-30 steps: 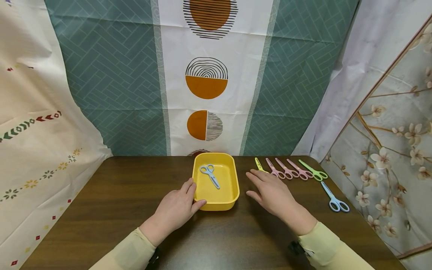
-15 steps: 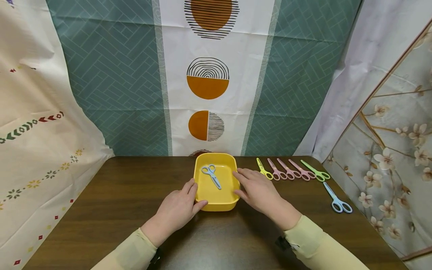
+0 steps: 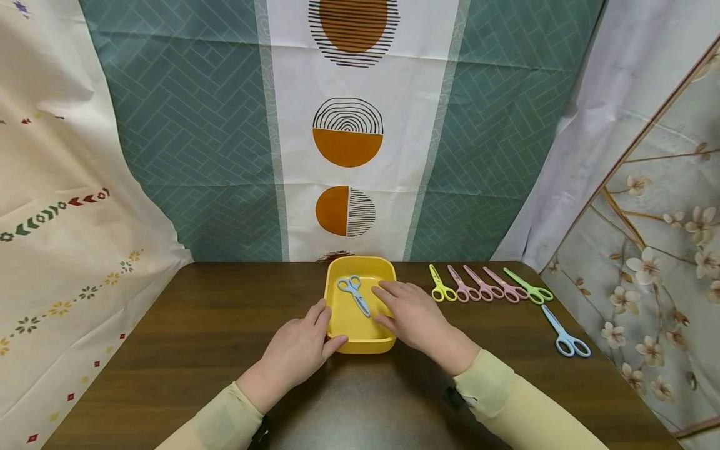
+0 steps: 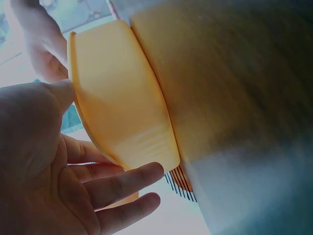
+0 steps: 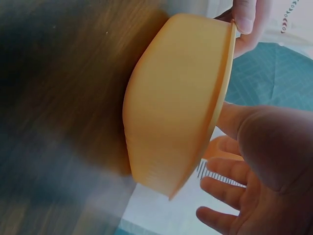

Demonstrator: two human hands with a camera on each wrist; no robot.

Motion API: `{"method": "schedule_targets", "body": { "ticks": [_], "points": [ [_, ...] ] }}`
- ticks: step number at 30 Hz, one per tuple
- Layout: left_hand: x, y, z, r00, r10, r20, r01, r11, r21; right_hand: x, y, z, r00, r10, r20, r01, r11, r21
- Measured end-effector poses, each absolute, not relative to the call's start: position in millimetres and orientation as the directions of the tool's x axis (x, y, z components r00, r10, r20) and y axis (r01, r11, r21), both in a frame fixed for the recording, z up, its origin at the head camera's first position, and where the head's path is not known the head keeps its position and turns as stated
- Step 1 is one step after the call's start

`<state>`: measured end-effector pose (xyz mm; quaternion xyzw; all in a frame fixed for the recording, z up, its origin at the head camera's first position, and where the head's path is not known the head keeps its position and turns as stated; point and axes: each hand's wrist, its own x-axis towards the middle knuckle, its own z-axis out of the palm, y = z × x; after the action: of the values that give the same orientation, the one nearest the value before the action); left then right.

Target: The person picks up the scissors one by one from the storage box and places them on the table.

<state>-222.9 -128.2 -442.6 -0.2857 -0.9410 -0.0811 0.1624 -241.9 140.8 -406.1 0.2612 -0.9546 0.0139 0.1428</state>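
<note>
A yellow plastic tray (image 3: 362, 348) stands on the brown table. One pair of blue scissors (image 3: 354, 296) lies in it, handles toward the back left. My left hand (image 3: 292, 347) holds the tray at its near left corner, thumb at the front rim and fingers along the left side. The thumb tip and spread fingers against the wall show in the left wrist view. Over the tray's right side, my right hand (image 3: 416, 315) reaches in, its fingertips a little right of the blue scissors. Its fingers (image 5: 222, 193) are loosely extended past the rim in the right wrist view, holding nothing.
On the table's right lie yellow scissors (image 3: 442, 292), several pink scissors (image 3: 485, 291) and green scissors (image 3: 539, 294) in a row. Another blue pair (image 3: 571, 345) lies nearer the right edge. A patterned curtain (image 3: 349, 156) hangs behind the table.
My right hand has moved left, from beside the row of scissors to over the tray's right side. The left hand stays at the tray; the blue scissors inside lie as before.
</note>
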Motion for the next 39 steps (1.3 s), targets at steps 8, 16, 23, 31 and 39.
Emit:
{"method": "schedule_targets", "body": {
  "ticks": [8,16,23,31,39],
  "points": [
    [-222.0,-128.0,-441.2,-0.79,0.507,0.346,0.561,0.824,0.074,-250.4,128.8,-407.6,-0.829,-0.499,0.252,-0.504,0.862,0.051],
    [-222.7,-127.9,-441.5,-0.792,0.506,0.341,0.559,0.826,0.074,-261.2,119.1,-414.4,-0.818,-0.522,0.241,-0.518,0.851,0.086],
    [-224.5,-128.8,-446.0,-0.764,0.52,0.382,0.574,0.818,0.036,-272.2,110.1,-418.8,-0.818,-0.528,0.229,-0.522,0.848,0.092],
    [-225.0,-127.5,-446.2,-0.768,0.524,0.368,0.573,0.819,0.029,-282.6,105.2,-427.7,-0.843,-0.507,0.183,-0.495,0.862,0.108],
    [-223.4,-127.5,-443.1,-0.769,0.521,0.37,0.571,0.82,0.032,-291.4,100.2,-432.4,-0.849,-0.498,0.176,-0.486,0.867,0.107]
  ]
}}
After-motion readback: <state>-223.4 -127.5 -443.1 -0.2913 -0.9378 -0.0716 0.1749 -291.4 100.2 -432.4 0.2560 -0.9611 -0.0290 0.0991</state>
